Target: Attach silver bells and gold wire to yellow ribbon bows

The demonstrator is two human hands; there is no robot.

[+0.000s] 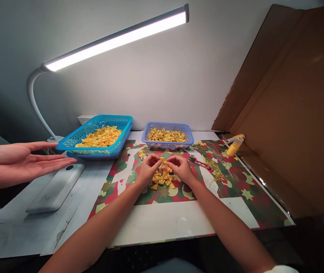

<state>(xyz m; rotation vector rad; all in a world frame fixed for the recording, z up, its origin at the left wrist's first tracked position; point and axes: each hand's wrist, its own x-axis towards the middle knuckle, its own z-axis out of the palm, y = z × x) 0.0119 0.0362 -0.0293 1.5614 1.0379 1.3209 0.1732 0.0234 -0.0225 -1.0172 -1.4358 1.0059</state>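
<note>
A small yellow bow (pixel 163 160) is pinched between my two hands above the patterned sheet. My left hand (pixel 150 167) closes thumb and fingers on its left side, and my right hand (pixel 179 167) grips its right side the same way. Just below my fingers lies a loose pile of yellow bows (pixel 163 179). Behind, a purple basket (pixel 167 144) holds many gold and yellow bows. To the left, a larger blue basket (pixel 126 123) is filled with yellow bows and some thin gold ties.
Another person's open hand (pixel 22 163) reaches in from the left, above a white power bank (pixel 56 189). Pink-handled snips (pixel 200 163), gold threads (pixel 217 170) and a yellow bottle (pixel 234 148) are at the right. A lamp (pixel 116 41) hangs overhead; cardboard (pixel 287 113) stands right.
</note>
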